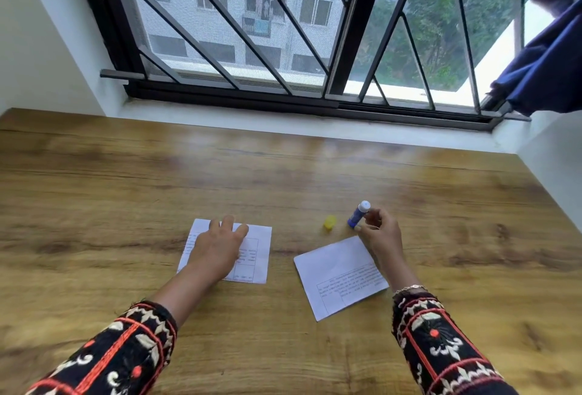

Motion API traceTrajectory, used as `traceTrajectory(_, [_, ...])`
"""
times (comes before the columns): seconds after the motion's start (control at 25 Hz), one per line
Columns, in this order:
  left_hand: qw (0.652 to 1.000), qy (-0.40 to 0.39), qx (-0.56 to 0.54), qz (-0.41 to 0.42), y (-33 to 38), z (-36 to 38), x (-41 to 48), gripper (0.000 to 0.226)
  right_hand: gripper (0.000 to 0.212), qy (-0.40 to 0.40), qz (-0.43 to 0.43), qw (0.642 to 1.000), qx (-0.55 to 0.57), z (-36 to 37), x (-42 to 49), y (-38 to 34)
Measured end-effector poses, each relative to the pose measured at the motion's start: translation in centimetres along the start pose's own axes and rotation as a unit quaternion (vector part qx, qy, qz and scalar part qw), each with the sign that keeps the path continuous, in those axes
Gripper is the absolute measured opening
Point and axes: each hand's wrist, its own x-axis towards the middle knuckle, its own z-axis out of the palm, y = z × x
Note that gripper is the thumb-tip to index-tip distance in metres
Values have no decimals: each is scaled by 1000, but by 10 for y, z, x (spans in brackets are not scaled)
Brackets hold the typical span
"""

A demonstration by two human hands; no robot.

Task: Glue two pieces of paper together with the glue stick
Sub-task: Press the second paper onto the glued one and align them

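While the right grip [376, 231] pinches the glue stick [357, 216] low on its smooth blue barrel, the stick stands tilted, white round end up. Whether its foot touches the desk [283, 174] I cannot tell. Left grip [217, 246]: released, fingers straight, palm flat on the left sheet [258, 256].

Left sheet: white, rectangular, printed table lines, roughly square to the desk edge. Right sheet [333, 271]: white, turned at an angle, print along its near edge, far corner under the right wrist. The sheets lie apart with bare wood grain between them.

Yellow cap [329, 222]: small, rounded, just left of the stick, not touching it, beyond the right sheet.

Desk: brown wood grain, slight sheen, open surface beyond the sheets up to the white sill. Black window grille [239, 32] behind; dark blue cloth [551, 64] hangs at far right. Sleeves black, embroidered red and cream.
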Motion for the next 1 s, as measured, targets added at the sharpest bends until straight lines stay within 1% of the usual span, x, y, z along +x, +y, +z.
traceTrajectory(0.08, [1000, -1, 0, 0, 0, 1, 0, 40, 20, 29, 6, 997, -65, -8, -15, 4])
traceTrajectory(0.12, [1000, -2, -2, 0, 0, 1, 0, 40, 22, 32, 3, 994, -107, -10, -23, 5])
traceTrajectory(0.2, [1000, -4, -8, 1, 0, 1, 1, 39, 26, 22, -6, 981, -193, -8, -34, 10])
traceTrajectory(0.28, [1000, -2, -8, 1, -1, 2, 1, 39, 31, 0, 0, 967, -256, 0, -39, 13])
traceTrajectory(0.44, [1000, -1, -12, -3, 0, 1, -1, 40, 45, -18, 17, 956, -294, 10, -34, 11])
traceTrajectory(0.56, [1000, -2, -15, -7, 0, 1, -2, 42, 45, -36, 53, 954, -293, 8, -24, 11])
traceTrajectory(0.6, [1000, -2, -15, -8, 0, 1, -2, 42, 41, -37, 57, 953, -294, 8, -24, 9])
traceTrajectory(0.68, [1000, 1, -11, -11, 0, 2, 0, 42, 25, -38, 51, 951, -303, 5, -24, 8])
traceTrajectory(0.72, [1000, 3, -10, -12, 1, 3, 0, 41, 22, -39, 45, 951, -302, 2, -26, 7])
traceTrajectory(0.76, [1000, 10, -12, -12, 1, 3, -1, 41, 28, -46, 43, 956, -288, -1, -28, 6])
traceTrajectory(0.8, [1000, 17, -14, -18, 2, 4, -1, 41, 32, -56, 44, 964, -256, -5, -31, 2])
traceTrajectory(0.88, [999, 21, -23, -29, 3, 4, -2, 41, 29, -81, 29, 984, -156, -15, -37, -11])
traceTrajectory(0.96, [999, 34, -3, -23, 5, 5, -4, 39, 25, -102, -20, 992, -73, -25, -48, -34])
traceTrajectory(1.0, [997, 79, 3, -20, 5, 4, -3, 38, 24, -113, -50, 991, -41, -27, -53, -47])
